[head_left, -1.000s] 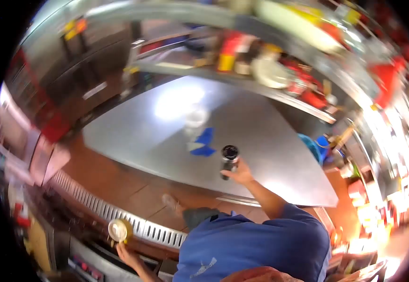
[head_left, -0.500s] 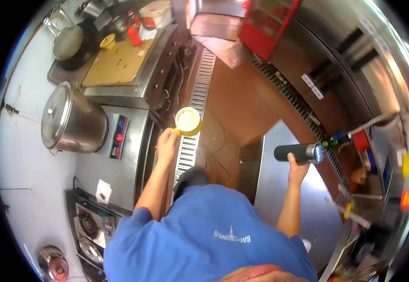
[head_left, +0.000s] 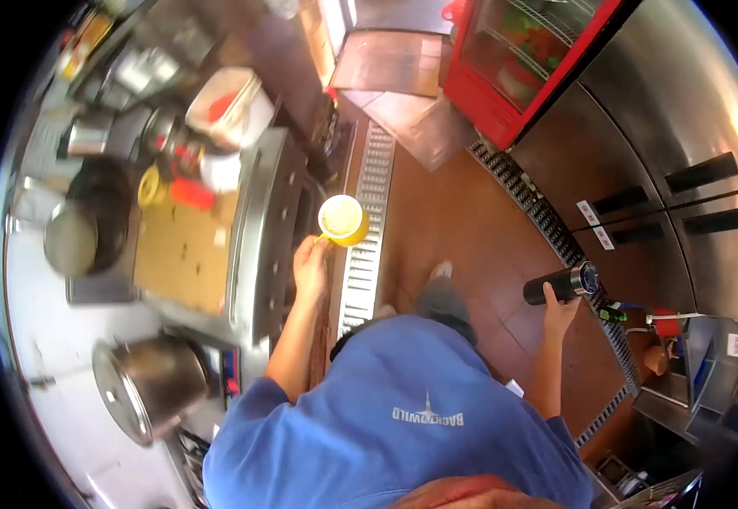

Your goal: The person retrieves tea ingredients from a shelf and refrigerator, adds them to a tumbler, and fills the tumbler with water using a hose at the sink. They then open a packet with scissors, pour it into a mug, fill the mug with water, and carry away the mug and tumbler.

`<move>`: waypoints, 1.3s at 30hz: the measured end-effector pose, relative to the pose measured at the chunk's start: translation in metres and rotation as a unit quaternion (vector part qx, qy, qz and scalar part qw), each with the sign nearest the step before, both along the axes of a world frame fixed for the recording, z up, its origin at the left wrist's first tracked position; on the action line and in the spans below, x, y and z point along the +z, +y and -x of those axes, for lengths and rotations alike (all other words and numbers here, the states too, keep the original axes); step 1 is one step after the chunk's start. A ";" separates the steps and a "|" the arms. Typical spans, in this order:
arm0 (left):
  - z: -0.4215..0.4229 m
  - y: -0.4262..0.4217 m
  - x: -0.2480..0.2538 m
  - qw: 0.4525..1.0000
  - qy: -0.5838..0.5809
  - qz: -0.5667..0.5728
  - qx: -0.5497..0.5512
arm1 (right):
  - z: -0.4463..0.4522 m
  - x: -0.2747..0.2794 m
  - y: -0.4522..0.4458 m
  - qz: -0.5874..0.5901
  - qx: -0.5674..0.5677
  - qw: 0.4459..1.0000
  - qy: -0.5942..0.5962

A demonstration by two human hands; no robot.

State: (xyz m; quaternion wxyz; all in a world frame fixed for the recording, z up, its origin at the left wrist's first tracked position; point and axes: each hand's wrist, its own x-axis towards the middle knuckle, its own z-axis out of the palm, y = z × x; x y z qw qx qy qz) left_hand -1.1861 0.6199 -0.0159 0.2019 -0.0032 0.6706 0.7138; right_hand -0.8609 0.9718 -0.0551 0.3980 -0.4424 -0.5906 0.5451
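In front of me on the left, my left hand (head_left: 310,265) is closed on the handle of a yellow mug (head_left: 354,235). The mug is upright and its inside looks pale, perhaps a foamy drink. Out to the right, my right hand (head_left: 561,307) wraps around a black insulated bottle (head_left: 549,287) with a shiny metal rim. The bottle lies almost sideways in the grip, with its rim end toward the right. Both things are held in the air above the floor, well apart from each other.
At left stand a counter with a cardboard sheet (head_left: 178,263), a red bottle (head_left: 192,193), a white tub (head_left: 246,119) and a large lidded pot (head_left: 152,382). A red glass-door fridge (head_left: 505,81) and steel cabinets (head_left: 632,182) line the right. Drain grating (head_left: 369,229) crosses the brown floor (head_left: 437,199).
I have walked forward: the pot and stove side slid back, and the fridge and cabinets came nearer. The steel table on the right has left the view. Both hands keep their holds.
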 end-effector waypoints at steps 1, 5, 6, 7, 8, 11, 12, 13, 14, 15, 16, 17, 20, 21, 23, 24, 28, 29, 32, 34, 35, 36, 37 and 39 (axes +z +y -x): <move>0.023 0.023 0.006 1.000 0.016 -0.014 0.022 | 0.022 0.009 0.014 -0.039 0.003 0.999 -0.025; 0.146 0.112 -0.009 0.999 0.035 -0.010 0.039 | 0.131 -0.020 0.117 -0.020 -0.027 0.998 -0.055; 0.173 0.136 -0.008 0.998 0.041 -0.004 0.053 | 0.162 -0.032 0.146 -0.020 -0.010 0.997 -0.079; 0.197 0.159 -0.005 0.997 0.045 -0.008 0.061 | 0.195 -0.031 0.178 -0.023 0.009 0.994 -0.106; 0.221 0.179 0.002 0.997 0.030 -0.008 0.077 | 0.231 -0.029 0.206 -0.027 0.015 0.994 -0.101; 0.303 0.239 0.027 0.994 0.032 -0.007 0.106 | 0.356 -0.012 0.273 -0.013 0.118 0.993 -0.016; 0.324 0.252 0.033 0.992 0.038 0.000 0.116 | 0.398 -0.001 0.294 -0.015 0.142 0.989 -0.024; 0.351 0.266 0.040 0.994 0.038 0.028 0.100 | 0.446 0.017 0.312 -0.046 0.179 0.983 -0.011; 0.376 0.286 0.050 0.993 0.032 0.028 0.107 | 0.497 0.030 0.331 -0.076 0.222 0.972 0.006; 0.401 0.306 0.056 0.993 0.033 0.043 0.107 | 0.541 0.035 0.347 -0.071 0.245 0.966 0.028; 0.435 0.314 0.034 0.991 0.067 0.044 0.105 | 0.589 0.048 0.358 -0.035 0.274 0.961 0.024; 0.468 0.321 0.022 0.991 0.053 0.080 0.089 | 0.635 0.037 0.379 -0.042 0.289 0.956 0.024; 0.555 0.367 0.013 0.988 0.072 0.068 0.117 | 0.771 0.037 0.400 -0.043 0.330 0.943 0.023; 0.587 0.383 0.010 0.991 0.053 0.042 0.113 | 0.815 0.043 0.404 -0.050 0.335 0.940 0.033; 0.657 0.408 -0.003 0.991 0.064 0.049 0.103 | 0.892 0.039 0.416 -0.106 0.330 0.938 -0.005; 0.692 0.420 -0.010 0.992 0.068 0.039 0.095 | 0.931 0.040 0.427 -0.163 0.325 0.931 -0.034; 0.821 0.477 0.001 0.986 0.104 0.050 0.122 | 1.076 0.024 0.467 -0.019 0.359 0.929 0.087; 0.854 0.487 0.010 0.985 0.111 0.079 0.103 | 1.112 0.027 0.474 -0.016 0.368 0.925 0.095; 0.957 0.530 0.008 0.990 0.094 0.078 0.075 | 1.223 0.055 0.507 -0.041 0.348 0.934 0.071; 1.028 0.565 -0.007 0.992 0.083 0.046 0.077 | 1.299 0.056 0.537 -0.054 0.332 0.936 0.103; 1.066 0.582 -0.012 0.992 0.096 0.050 0.067 | 1.340 0.056 0.558 -0.077 0.331 0.937 0.084; 1.089 0.592 -0.013 0.991 0.101 0.055 0.062 | 1.367 0.059 0.571 -0.096 0.335 0.935 0.058; 1.122 0.613 -0.015 0.990 0.109 0.047 0.071 | 1.405 0.062 0.590 -0.098 0.333 0.936 0.064; 1.191 0.644 -0.036 0.992 0.099 0.067 0.045 | 1.489 0.077 0.632 -0.094 0.347 0.933 0.007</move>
